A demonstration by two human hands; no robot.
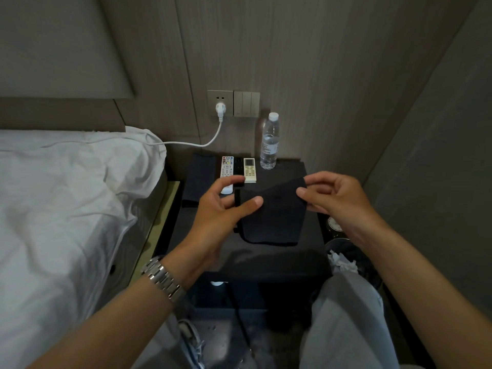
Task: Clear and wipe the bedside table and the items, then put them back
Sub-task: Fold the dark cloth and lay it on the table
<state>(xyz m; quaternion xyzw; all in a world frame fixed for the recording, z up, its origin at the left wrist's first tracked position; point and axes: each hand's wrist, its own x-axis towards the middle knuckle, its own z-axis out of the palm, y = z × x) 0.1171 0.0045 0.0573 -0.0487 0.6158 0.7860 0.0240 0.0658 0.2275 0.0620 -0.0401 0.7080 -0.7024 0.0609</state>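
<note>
The worktop [266, 259] stands between the bed [66, 209] on the left and a waste bin [354, 259] on the right. Along its back edge, from left to right, lie a folded cloth [198, 177], three remotes [238, 169] side by side, and an upright water bottle [269, 142]. Behind them on the wall sit a socket with a plug [220, 109] and switches [246, 103]. Both hands [226, 206] hold another cloth [274, 214] above the worktop's middle.

The left hand [226, 203] covers the near end of the white remote [226, 170], and the black remote [238, 167] beside it is too dark to read. The dark cloth [274, 217] hides the middle of the counter [266, 257]. The right forearm [372, 235] covers part of the waste bin [346, 251], and the bottle's label [269, 147] is too small to read.
</note>
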